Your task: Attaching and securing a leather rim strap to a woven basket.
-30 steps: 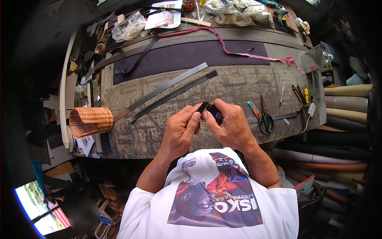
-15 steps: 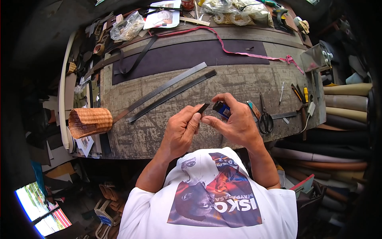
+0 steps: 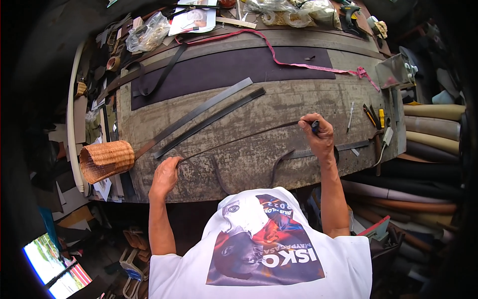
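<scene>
A thin dark strip, which looks like leather, is stretched at a slant over the worktable. My left hand is closed on its lower left end, near the table's front edge. Farther right and higher, my right hand pinches the other end. A small dark blue object also shows in the right hand's grip; its kind is unclear. Below the taut strip, another dark strip curves toward the front edge. Past my right wrist lies a flat metal bar, with the scissors mostly hidden.
Two long flat strips lie at left, beside a wicker basket. Behind them are a dark purple sheet and a pink tape measure. A yellow-handled tool and a white cable are at right.
My hands have moved from close together to far apart, left hand leftward and right hand rightward. The thin strip now spans between them, and a curved dark strip shows below. The view has shifted slightly.
</scene>
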The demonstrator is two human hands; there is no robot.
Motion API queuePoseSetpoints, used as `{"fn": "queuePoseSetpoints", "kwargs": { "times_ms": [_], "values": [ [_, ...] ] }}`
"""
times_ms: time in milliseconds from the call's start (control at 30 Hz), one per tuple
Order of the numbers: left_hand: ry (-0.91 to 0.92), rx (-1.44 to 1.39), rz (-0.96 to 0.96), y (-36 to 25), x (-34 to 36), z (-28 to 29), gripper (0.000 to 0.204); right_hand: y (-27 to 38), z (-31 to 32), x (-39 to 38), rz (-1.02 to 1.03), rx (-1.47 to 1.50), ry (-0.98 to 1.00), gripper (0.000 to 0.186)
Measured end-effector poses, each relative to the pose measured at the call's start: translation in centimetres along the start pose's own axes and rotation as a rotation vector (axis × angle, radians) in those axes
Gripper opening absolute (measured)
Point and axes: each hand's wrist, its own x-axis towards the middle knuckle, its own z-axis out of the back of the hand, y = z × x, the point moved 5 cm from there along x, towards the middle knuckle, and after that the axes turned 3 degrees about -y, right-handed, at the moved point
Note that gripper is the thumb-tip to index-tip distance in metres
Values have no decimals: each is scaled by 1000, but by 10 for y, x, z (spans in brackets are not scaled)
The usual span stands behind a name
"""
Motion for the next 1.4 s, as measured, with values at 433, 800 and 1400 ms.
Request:
{"fn": "queuePoseSetpoints", "kwargs": {
  "times_ms": [433,800,1400],
  "values": [
    [-369,-76,-346,-122,229,-118,36,-87,-6,-46,-401,-573,85,50],
    [-368,-292,-410,-166,216,-98,28,-3,-31,-32,-460,-268,89,29],
    [-637,-279,-542,-215,43,15,43,106,-84,-25,-213,-306,188,24]
  ]
}}
